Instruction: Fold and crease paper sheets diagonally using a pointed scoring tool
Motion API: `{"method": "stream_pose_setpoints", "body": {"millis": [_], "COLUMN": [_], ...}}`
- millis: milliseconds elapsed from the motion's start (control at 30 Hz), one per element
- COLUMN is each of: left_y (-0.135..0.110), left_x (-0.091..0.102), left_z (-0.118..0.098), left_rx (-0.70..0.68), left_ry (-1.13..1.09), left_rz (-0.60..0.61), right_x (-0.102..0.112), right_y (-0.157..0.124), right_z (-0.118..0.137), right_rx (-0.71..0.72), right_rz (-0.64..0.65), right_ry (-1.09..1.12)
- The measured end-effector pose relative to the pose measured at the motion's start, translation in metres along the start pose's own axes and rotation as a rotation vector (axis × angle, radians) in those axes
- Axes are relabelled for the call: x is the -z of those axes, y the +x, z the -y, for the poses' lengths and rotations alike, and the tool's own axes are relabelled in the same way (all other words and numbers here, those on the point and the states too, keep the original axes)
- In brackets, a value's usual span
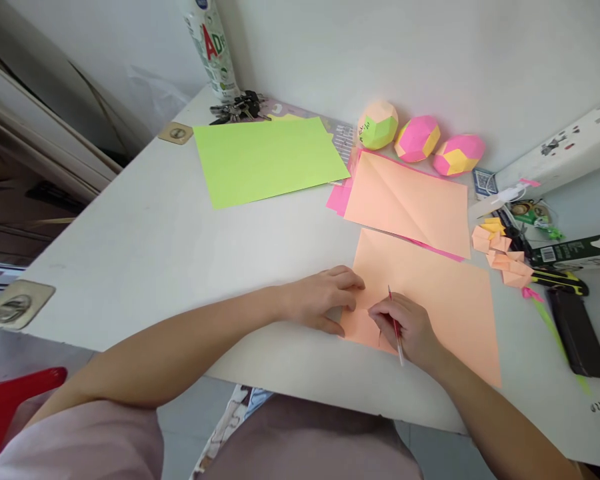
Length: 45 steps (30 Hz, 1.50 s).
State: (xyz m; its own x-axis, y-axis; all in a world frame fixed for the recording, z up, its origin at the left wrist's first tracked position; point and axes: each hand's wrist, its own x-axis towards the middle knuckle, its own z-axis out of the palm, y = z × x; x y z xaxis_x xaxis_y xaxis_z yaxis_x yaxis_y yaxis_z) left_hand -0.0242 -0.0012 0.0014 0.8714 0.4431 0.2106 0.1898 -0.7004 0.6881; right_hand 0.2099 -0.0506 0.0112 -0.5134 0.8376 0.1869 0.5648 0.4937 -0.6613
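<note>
A peach-coloured paper sheet point(450, 313) lies on the white table near its front edge. My right hand point(413, 333) grips a slim pen point(396, 327) with a clear barrel and red inside, over the left part of this sheet. A short dark line shows on the paper beside the pen; whether it is ink or shadow I cannot tell. My left hand point(333, 297) rests at the sheet's left edge, its bent fingers spread and touching the paper. Just behind lies another peach sheet point(405, 200) with a diagonal crease, on top of pink paper point(338, 200).
A green sheet point(270, 160) lies at the back left, near keys point(240, 107) and a spray can point(213, 50). Several paper balls point(417, 138) line the wall. On the right are folded paper pieces point(505, 257), a cutter knife point(563, 280) and a black case point(580, 333).
</note>
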Motion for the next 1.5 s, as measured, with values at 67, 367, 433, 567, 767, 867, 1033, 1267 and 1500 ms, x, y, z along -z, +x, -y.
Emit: {"method": "stream_pose_setpoints", "body": {"millis": [67, 367, 433, 567, 767, 867, 1033, 1267, 1500], "left_y": [0.0002, -0.0004, -0.0007, -0.0014, -0.0007, -0.0003, -0.0006, -0.0003, -0.0007], "left_x": [0.0001, -0.0006, -0.0004, -0.0008, -0.0011, 0.0002, 0.0009, 0.0012, 0.0011], "left_z": [-0.0001, 0.0016, 0.0018, 0.0029, 0.003, 0.0025, 0.0025, 0.0026, 0.0032], "left_rx": [0.002, -0.001, 0.001, -0.007, -0.009, -0.006, -0.007, -0.012, -0.02], "left_ry": [0.0, -0.011, -0.008, -0.006, -0.017, -0.016, -0.009, -0.016, -0.01], "left_rz": [0.002, -0.006, -0.006, -0.013, -0.015, -0.002, 0.004, 0.001, 0.0], "right_x": [-0.001, -0.0009, -0.0011, -0.0018, -0.0018, -0.0019, -0.0009, -0.0017, -0.0017], "right_y": [-0.001, -0.0019, -0.0015, -0.0008, 0.0, 0.0006, 0.001, 0.0001, 0.0006], "right_z": [-0.0017, 0.0015, 0.0021, 0.0025, 0.0033, 0.0031, 0.0033, 0.003, 0.0039], "right_rx": [0.005, -0.024, -0.033, -0.027, -0.023, -0.009, 0.01, -0.005, -0.004], "right_rz": [0.0, 0.011, 0.011, 0.003, 0.0, -0.025, -0.021, -0.023, -0.017], "right_ry": [0.004, 0.03, 0.032, 0.031, 0.026, 0.01, 0.009, 0.014, 0.011]}}
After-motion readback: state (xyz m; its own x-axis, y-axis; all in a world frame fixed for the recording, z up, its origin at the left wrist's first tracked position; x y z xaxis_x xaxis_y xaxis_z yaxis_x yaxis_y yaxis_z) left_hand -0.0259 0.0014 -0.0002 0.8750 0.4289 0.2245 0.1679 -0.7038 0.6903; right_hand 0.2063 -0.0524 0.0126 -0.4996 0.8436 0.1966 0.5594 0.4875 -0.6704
